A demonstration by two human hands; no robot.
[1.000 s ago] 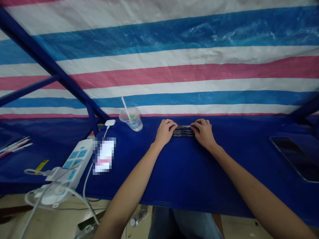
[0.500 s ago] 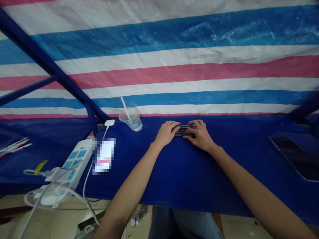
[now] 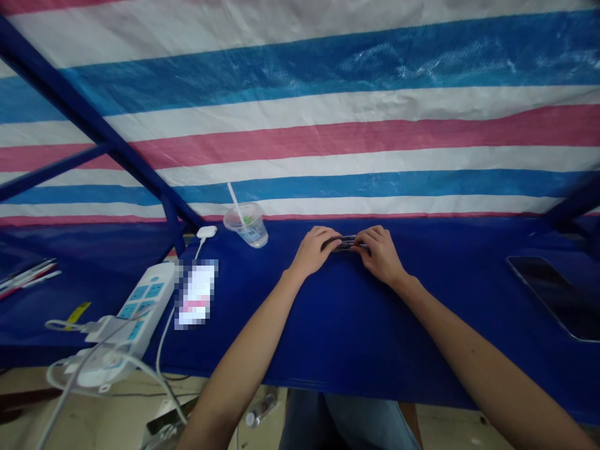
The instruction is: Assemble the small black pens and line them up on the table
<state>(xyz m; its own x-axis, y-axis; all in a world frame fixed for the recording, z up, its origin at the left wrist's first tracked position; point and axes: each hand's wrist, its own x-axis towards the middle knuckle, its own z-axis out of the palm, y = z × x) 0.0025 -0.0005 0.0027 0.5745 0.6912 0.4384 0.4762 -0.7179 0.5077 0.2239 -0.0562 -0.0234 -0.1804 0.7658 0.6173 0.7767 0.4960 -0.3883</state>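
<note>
A bundle of dark pens (image 3: 347,242) lies crosswise on the blue tabletop, near its back edge. My left hand (image 3: 316,250) is closed around the left end of the bundle, thumb at the near side and fingers at the far side. At the opposite end, my right hand (image 3: 379,251) grips it in the same way. Only a short middle stretch of the pens shows between my hands; both ends are covered by fingers.
A clear plastic cup (image 3: 250,226) with a straw stands at back left. Farther left are a lit phone (image 3: 197,294), a white power strip (image 3: 145,306) with cables, and several pens (image 3: 30,275). Another phone (image 3: 555,294) lies right. A striped tarp (image 3: 328,137) hangs behind.
The right fingers have closed in on the pens, and the bundle now looks narrower and more tightly gathered. The left hand has barely moved.
</note>
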